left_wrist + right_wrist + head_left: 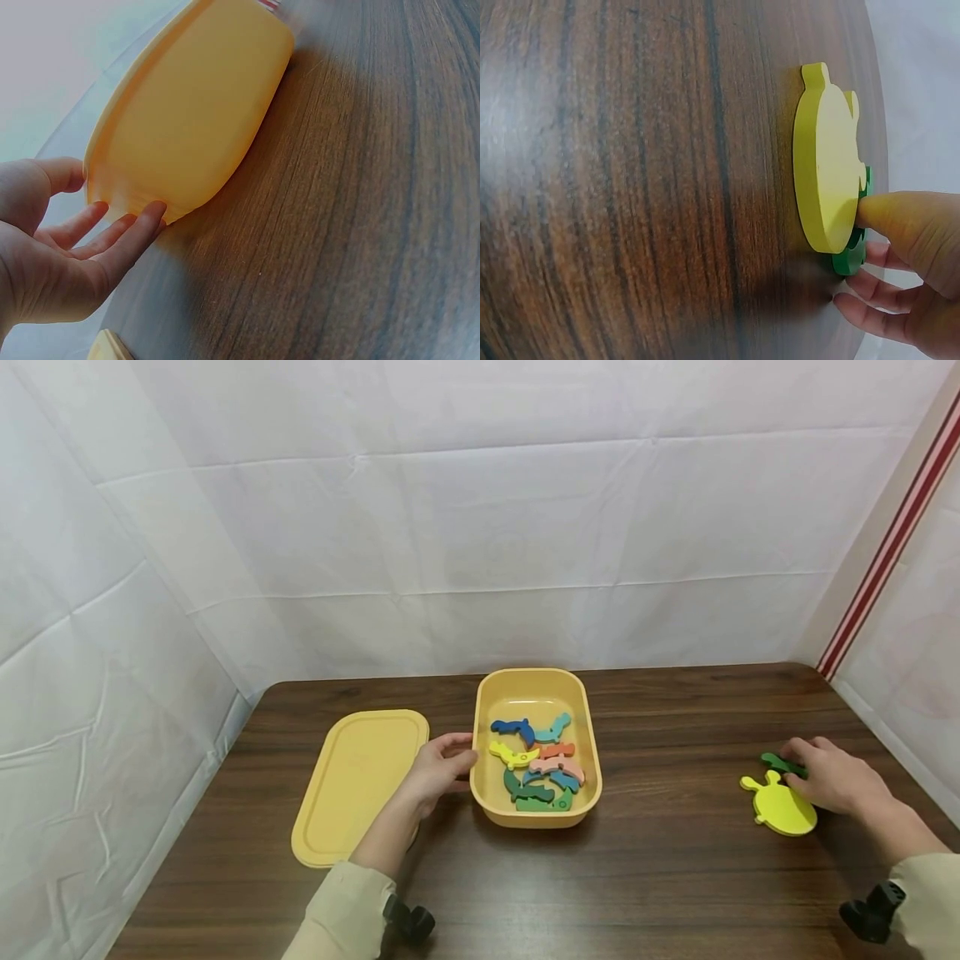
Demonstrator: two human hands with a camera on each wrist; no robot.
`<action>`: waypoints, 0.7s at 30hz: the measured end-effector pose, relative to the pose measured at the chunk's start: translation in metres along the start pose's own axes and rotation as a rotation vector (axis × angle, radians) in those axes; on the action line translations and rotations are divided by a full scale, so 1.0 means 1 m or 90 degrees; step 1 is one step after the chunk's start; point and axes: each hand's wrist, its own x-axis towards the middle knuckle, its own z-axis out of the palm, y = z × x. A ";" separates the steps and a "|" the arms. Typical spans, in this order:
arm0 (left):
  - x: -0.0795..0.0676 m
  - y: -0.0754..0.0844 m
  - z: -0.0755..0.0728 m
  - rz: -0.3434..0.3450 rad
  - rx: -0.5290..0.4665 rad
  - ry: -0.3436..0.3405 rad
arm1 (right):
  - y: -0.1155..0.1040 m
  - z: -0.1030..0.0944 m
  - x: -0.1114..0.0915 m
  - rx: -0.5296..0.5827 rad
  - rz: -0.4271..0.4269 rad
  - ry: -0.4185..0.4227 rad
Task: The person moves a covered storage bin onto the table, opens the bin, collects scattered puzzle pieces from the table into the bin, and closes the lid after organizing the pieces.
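Observation:
A yellow plastic box (536,816) holds several small colored animal-shaped pieces. My left hand (444,766) touches the box's left side. In the left wrist view, that hand's thumb is at the rim and its loosely extended fingers lie against the outer wall. Far to the right, my right hand (831,774) pinches a dark green piece (783,766) between thumb and fingers, low at the table. A bright yellow animal-shaped piece (783,808) with a round body lies flat right in front of the green one. In the right wrist view, the yellow piece (829,169) partly hides the green piece (849,260).
A yellow lid (360,785) lies flat on the dark wooden table (675,877), left of the box and partly behind my left forearm. White sheeting (495,527) hangs behind the table and at both sides. Black wrist-worn devices sit at both cuffs.

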 end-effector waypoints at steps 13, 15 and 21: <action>-0.001 0.001 0.001 -0.012 0.004 0.008 | -0.007 0.002 0.001 -0.001 -0.028 0.012; -0.003 0.003 0.000 -0.014 0.003 0.003 | -0.008 0.003 0.001 -0.002 -0.034 0.019; -0.016 0.017 0.003 -0.015 0.006 -0.008 | -0.009 0.004 0.003 -0.009 -0.051 0.030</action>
